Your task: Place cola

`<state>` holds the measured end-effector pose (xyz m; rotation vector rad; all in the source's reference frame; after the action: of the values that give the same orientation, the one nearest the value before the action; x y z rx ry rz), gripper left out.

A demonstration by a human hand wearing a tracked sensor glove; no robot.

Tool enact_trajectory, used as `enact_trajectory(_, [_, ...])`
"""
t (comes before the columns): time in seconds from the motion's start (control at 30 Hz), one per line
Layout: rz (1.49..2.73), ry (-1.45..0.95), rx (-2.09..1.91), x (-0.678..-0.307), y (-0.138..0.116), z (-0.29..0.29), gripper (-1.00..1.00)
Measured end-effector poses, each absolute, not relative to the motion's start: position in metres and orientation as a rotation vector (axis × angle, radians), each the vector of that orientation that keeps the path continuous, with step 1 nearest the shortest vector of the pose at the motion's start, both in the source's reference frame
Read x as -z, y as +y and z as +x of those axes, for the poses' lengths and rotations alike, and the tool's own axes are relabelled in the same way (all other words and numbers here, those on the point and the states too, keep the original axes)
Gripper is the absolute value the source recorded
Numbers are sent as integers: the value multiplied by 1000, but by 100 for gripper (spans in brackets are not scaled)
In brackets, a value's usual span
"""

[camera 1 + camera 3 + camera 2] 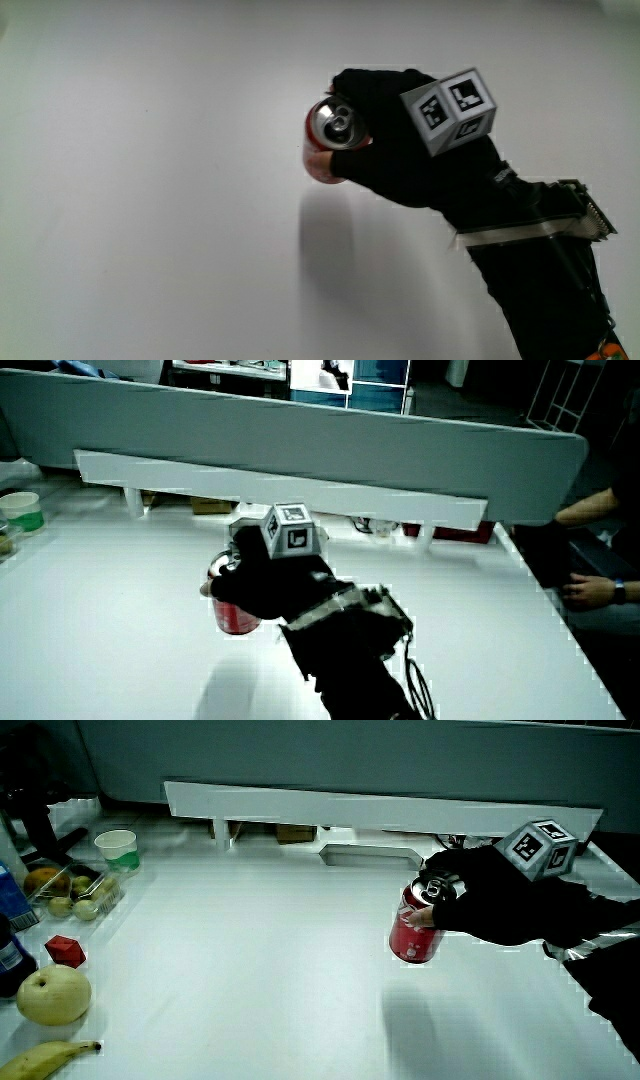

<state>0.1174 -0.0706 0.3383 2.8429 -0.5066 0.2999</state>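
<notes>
Main view: hand (400, 140) wrapped around a red cola can (330, 140), fingers curled over its side and top rim; patterned cube (452, 108) on the back of the hand. Can upright, shadow on the white table (150, 200) below it; in a side view the can (415, 928) appears lifted clear of the table. Near the table's edge: pear (52, 995), banana (45, 1060), red block (65, 950), cup (117, 848).

The cola can (331, 135) looks like glossy red metal with a bright silver top. The glove on the hand (400, 145) is matt black cloth; the table (150, 200) is smooth, pale and faintly sheeny.
</notes>
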Motion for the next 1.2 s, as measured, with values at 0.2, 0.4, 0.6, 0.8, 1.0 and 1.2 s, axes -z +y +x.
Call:
enact_trajectory(0.2, [2826, -432, -272, -355, -74, 131, 0])
enact_trajectory(0.4, [2810, -373, -247, -370, -75, 137, 0])
enact_trajectory(0.6, [2786, -355, -235, -383, -72, 140, 0])
enact_trajectory(0.8, [2777, -345, -234, -391, -70, 140, 0])
enact_trajectory(1.0, [2761, -334, -258, -402, -66, 143, 0])
enact_trajectory(1.2, [2746, -328, -273, -403, -66, 144, 0])
